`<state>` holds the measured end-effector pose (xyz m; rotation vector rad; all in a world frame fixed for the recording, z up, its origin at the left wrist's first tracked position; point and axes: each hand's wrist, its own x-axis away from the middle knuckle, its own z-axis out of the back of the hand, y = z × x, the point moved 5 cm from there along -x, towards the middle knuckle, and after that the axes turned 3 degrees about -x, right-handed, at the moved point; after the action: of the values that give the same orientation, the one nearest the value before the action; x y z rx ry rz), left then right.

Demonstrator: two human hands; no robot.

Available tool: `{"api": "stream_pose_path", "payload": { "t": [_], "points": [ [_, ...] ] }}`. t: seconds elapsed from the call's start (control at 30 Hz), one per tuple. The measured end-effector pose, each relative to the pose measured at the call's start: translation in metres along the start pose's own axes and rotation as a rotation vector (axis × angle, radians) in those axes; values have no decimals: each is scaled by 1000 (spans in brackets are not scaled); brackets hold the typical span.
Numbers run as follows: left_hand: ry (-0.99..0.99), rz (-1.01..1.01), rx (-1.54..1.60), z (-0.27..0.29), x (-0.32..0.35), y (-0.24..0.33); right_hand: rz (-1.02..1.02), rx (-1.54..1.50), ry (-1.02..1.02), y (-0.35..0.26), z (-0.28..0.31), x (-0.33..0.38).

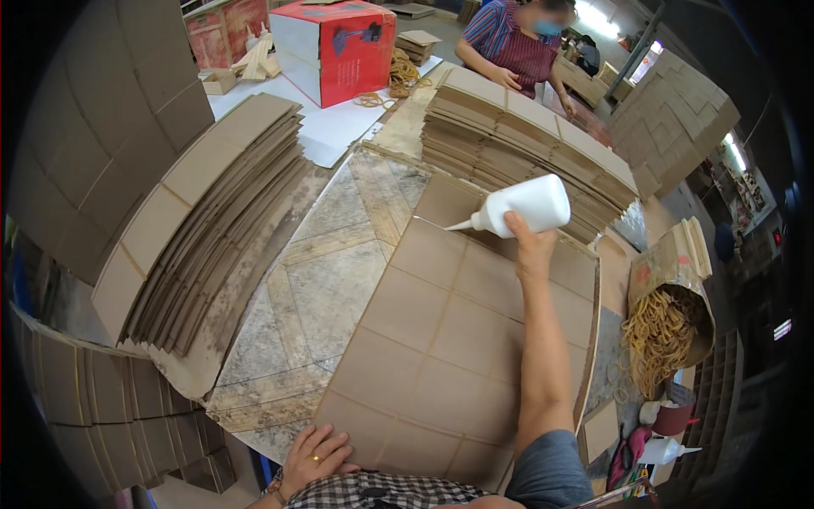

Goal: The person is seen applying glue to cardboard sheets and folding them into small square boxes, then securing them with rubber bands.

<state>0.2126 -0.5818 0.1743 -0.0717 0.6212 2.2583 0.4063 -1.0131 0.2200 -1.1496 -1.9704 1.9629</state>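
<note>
My right hand (534, 242) is wrapped round a white squeeze bottle (530, 202), tilted with its long nozzle pointing left and down. The nozzle tip is close to the far part of a brown cardboard panel (407, 331) creased into squares; whether it touches cannot be told. From the tip a thin white line, like glue, runs left to the panel's edge. My left hand (314, 458) is open, its fingers stretched out at the panel's near left corner. A ring shows on one finger. The panel lies on a worn patterned board (326, 288).
Stacks of cardboard strips stand at left (170, 212) and beyond the panel (517, 127). A red and white box (335, 51) is at the back. On the right lie a bag of rubber bands (666, 331) and a second white bottle (666, 450). A co-worker (526, 51) stands across.
</note>
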Motion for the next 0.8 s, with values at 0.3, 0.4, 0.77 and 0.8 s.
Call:
{"api": "stream_pose_path", "payload": {
  "t": [0.3,0.4,0.77,0.8],
  "points": [
    [38,-8,23,-4,1,0,-91,60,167,-29,148,15],
    [44,-26,-3,-9,6,-2,-87,110,236,-41,200,24],
    [86,-81,-18,-17,12,-10,-57,196,453,-80,336,57],
    [81,-87,-9,-18,12,-11,-70,197,458,-82,335,58]
  ]
}}
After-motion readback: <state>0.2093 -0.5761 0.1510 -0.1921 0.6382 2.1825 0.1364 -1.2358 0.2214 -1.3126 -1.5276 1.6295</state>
